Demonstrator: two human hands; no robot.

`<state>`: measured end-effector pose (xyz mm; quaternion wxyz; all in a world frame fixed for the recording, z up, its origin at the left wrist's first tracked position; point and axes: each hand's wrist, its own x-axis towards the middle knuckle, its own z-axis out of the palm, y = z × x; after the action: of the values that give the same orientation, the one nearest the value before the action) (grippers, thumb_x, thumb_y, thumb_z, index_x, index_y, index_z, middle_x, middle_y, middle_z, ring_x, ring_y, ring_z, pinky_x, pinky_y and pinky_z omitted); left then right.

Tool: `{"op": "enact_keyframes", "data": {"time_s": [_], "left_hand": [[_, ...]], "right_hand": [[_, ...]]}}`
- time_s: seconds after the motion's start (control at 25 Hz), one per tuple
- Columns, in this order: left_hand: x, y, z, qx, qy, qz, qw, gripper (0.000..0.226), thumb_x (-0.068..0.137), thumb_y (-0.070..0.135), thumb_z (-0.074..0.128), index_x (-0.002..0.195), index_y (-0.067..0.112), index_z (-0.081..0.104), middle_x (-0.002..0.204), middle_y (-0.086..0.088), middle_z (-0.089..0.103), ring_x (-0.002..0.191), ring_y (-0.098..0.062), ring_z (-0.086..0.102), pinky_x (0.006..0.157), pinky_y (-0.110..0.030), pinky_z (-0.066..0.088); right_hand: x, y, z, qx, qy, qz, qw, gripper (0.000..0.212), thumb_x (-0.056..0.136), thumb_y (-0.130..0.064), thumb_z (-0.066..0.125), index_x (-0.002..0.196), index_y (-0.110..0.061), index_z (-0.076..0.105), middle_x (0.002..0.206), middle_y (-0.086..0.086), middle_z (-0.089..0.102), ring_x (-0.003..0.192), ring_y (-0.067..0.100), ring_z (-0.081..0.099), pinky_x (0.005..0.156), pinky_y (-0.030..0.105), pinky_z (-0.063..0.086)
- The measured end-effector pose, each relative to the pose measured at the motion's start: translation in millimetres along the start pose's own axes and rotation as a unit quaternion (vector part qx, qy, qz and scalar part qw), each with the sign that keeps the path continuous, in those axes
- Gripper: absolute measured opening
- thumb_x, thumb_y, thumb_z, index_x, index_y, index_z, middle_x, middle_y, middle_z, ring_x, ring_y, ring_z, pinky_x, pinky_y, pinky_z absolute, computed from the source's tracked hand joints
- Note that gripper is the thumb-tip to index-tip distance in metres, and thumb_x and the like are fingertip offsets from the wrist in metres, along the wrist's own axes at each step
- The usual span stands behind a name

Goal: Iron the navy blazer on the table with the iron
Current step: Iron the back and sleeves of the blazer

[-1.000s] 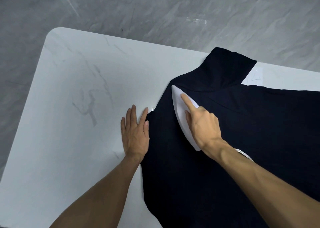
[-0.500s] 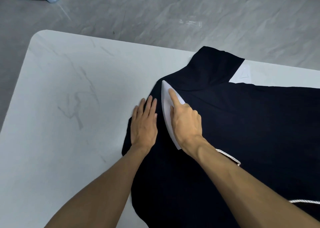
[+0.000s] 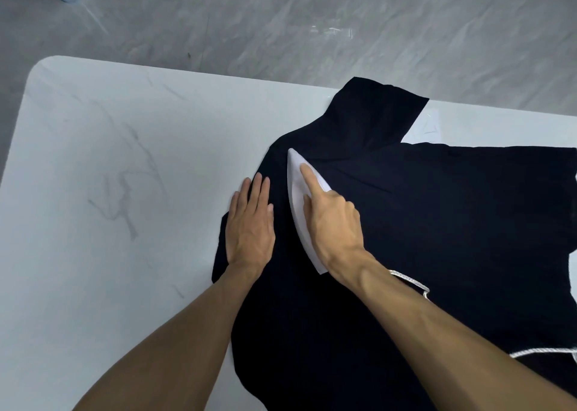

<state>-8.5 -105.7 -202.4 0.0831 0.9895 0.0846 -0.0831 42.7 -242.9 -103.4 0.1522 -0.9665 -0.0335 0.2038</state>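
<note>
Navy blazer (image 3: 421,223), flat, under iron (image 3: 298,198)

— What carries everything here?
— A glossy white marble-patterned desk (image 3: 109,192); thin grey veins cross its top; its far-left corner is rounded.
— And what lies straight on it?
— A dark navy fabric blazer (image 3: 452,223), spread flat over the right half; one sleeve reaches up to the desk's far edge.

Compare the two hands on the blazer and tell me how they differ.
The left hand lies flat with straight fingers; the right hand curls round the iron, forefinger stretched along its top. The left hand presses the blazer directly at its edge; the right hand touches only the iron. Both rest over the blazer.
</note>
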Motion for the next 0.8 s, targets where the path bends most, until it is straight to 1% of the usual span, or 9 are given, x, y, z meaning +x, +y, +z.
{"op": "enact_keyframes", "data": {"time_s": [0.12, 0.24, 0.32, 0.4, 0.48, 0.52, 0.6, 0.68, 0.8], "left_hand": [[-0.2, 0.5, -0.9, -0.001, -0.001, 0.000, 1.000, 0.056, 0.104, 0.033, 0.009, 0.156, 0.013, 0.018, 0.163, -0.004, 0.021, 0.150, -0.023, 0.019, 0.123, -0.037, 0.016], [0.2, 3.0, -3.0, 0.015, -0.010, -0.002, 1.000, 0.058, 0.104, 0.038, 0.008, 0.157, 0.014, 0.016, 0.164, -0.004, 0.019, 0.151, -0.023, 0.018, 0.123, -0.039, 0.016], [1.1, 3.9, -3.0, 0.021, -0.013, -0.004, 1.000, 0.060, 0.104, 0.041, 0.008, 0.157, 0.014, 0.015, 0.164, -0.004, 0.018, 0.151, -0.024, 0.017, 0.123, -0.040, 0.015], [0.9, 3.1, -3.2, 0.020, -0.014, -0.003, 1.000, 0.060, 0.104, 0.041, 0.008, 0.157, 0.014, 0.012, 0.164, -0.004, 0.017, 0.151, -0.024, 0.016, 0.123, -0.040, 0.015], [0.3, 3.4, -2.5, 0.017, -0.012, 0.001, 1.000, 0.059, 0.104, 0.039, 0.008, 0.157, 0.014, 0.011, 0.165, -0.004, 0.016, 0.151, -0.024, 0.015, 0.124, -0.040, 0.014], [0.7, 3.6, -2.3, 0.010, -0.008, 0.001, 1.000, 0.058, 0.104, 0.037, 0.007, 0.157, 0.014, 0.012, 0.165, -0.004, 0.015, 0.151, -0.023, 0.015, 0.124, -0.039, 0.013], [0.2, 3.8, -3.2, -0.007, -0.001, 0.000, 1.000, 0.057, 0.104, 0.034, 0.007, 0.157, 0.014, 0.014, 0.165, -0.003, 0.016, 0.151, -0.023, 0.016, 0.124, -0.038, 0.014], [-0.3, 2.1, -2.4, -0.010, 0.006, 0.001, 1.000, 0.057, 0.104, 0.033, 0.008, 0.157, 0.014, 0.016, 0.164, -0.003, 0.018, 0.151, -0.023, 0.017, 0.123, -0.038, 0.015], [0.8, 2.3, -2.4, -0.006, 0.003, 0.001, 1.000, 0.056, 0.105, 0.033, 0.010, 0.157, 0.014, 0.017, 0.164, -0.003, 0.019, 0.150, -0.023, 0.018, 0.123, -0.039, 0.016]], "right_hand": [[-1.7, 1.8, 1.6, -0.036, 0.008, 0.005, 0.999, 0.072, 0.096, -0.006, 0.040, 0.151, -0.041, 0.009, 0.075, 0.004, 0.048, 0.057, 0.023, 0.044, 0.058, 0.035, 0.035], [1.7, 26.7, -7.4, -0.049, 0.013, 0.009, 0.999, 0.070, 0.097, -0.008, 0.038, 0.150, -0.043, 0.010, 0.078, 0.004, 0.047, 0.060, 0.025, 0.045, 0.060, 0.036, 0.036], [3.6, 45.2, -17.2, -0.036, 0.020, 0.035, 0.999, 0.066, 0.098, -0.011, 0.038, 0.150, -0.044, 0.013, 0.072, 0.001, 0.044, 0.058, 0.025, 0.042, 0.061, 0.036, 0.034], [1.1, 52.9, -23.5, -0.006, 0.026, 0.052, 0.998, 0.061, 0.100, -0.018, 0.038, 0.150, -0.044, 0.015, 0.069, 0.001, 0.045, 0.060, 0.026, 0.046, 0.062, 0.036, 0.035], [-4.2, 43.2, -21.4, 0.036, 0.017, 0.044, 0.998, 0.061, 0.100, -0.021, 0.039, 0.149, -0.047, 0.014, 0.072, 0.001, 0.049, 0.064, 0.026, 0.049, 0.064, 0.035, 0.036], [-7.2, 33.6, -16.4, 0.038, 0.004, 0.031, 0.999, 0.063, 0.099, -0.020, 0.039, 0.149, -0.048, 0.012, 0.074, 0.001, 0.051, 0.064, 0.025, 0.049, 0.064, 0.035, 0.036], [-14.7, 13.6, 0.0, -0.008, -0.014, 0.001, 1.000, 0.070, 0.098, -0.013, 0.041, 0.149, -0.046, 0.008, 0.078, 0.003, 0.053, 0.061, 0.024, 0.049, 0.061, 0.034, 0.036], [-16.4, 7.2, 8.5, -0.052, -0.003, -0.006, 0.999, 0.071, 0.098, -0.011, 0.043, 0.150, -0.043, 0.006, 0.080, 0.005, 0.052, 0.059, 0.024, 0.048, 0.058, 0.033, 0.036], [-14.8, 36.1, -0.9, -0.066, 0.003, 0.020, 0.998, 0.067, 0.100, -0.013, 0.040, 0.150, -0.043, 0.006, 0.082, 0.005, 0.051, 0.060, 0.024, 0.046, 0.059, 0.035, 0.037]]}}
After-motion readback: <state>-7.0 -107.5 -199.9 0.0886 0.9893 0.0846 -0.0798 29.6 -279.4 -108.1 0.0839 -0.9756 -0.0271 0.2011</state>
